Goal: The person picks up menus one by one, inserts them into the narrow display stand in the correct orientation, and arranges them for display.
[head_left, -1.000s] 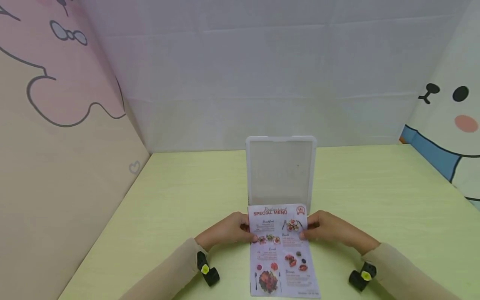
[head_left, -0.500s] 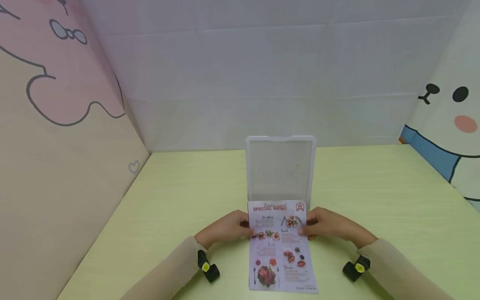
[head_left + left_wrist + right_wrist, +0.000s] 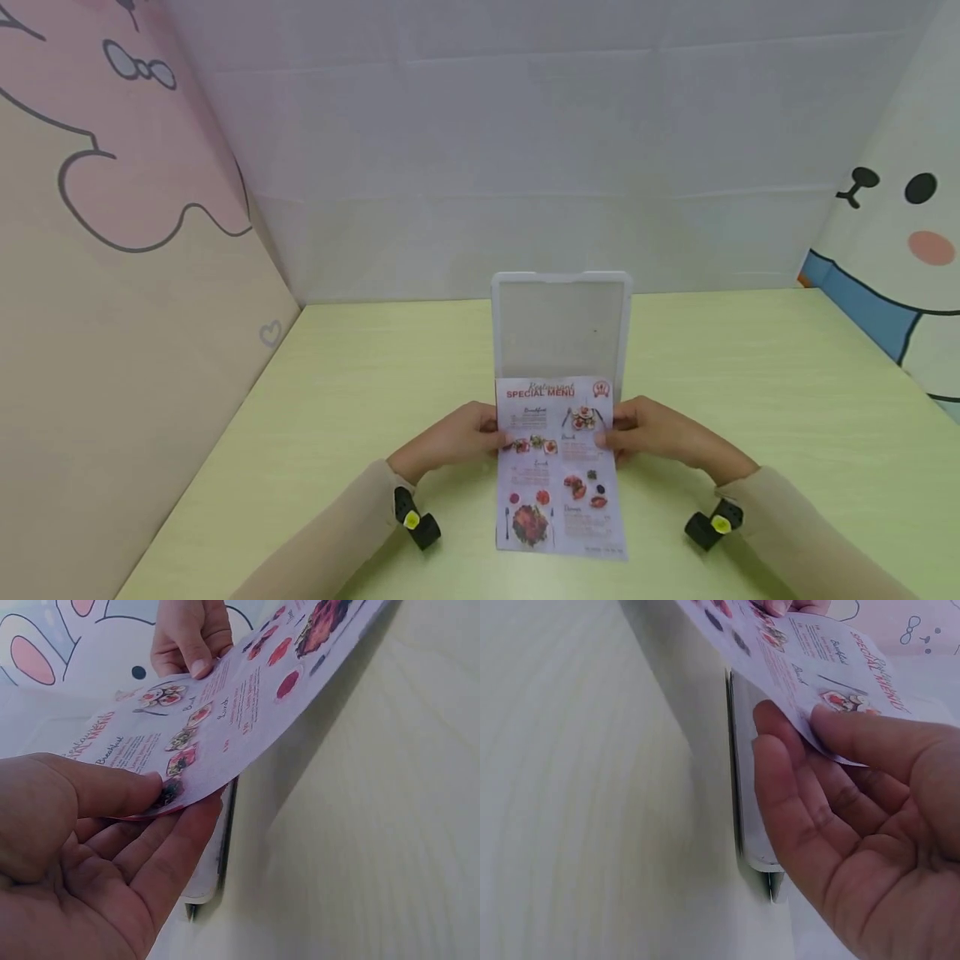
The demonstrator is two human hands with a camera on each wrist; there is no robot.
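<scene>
Paper menu (image 3: pixel 558 462) pinched by left hand (image 3: pixel 450 437), right hand (image 3: pixel 660 437), hiding holder (image 3: pixel 561 329) base

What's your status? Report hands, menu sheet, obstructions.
Left hand and right hand pinch menu sheet by its side edges. Sheet lifted off table, in front of clear stand. Nothing blocking.

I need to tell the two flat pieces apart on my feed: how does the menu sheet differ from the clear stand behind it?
The menu sheet is printed with red headings and food photos; the clear stand is blank and see-through with a pale frame. The sheet is thin, bending paper, pinched at its edges by the left hand and right hand; the stand is rigid and neither hand holds it. Both are upright-format rectangles of similar width.
</scene>
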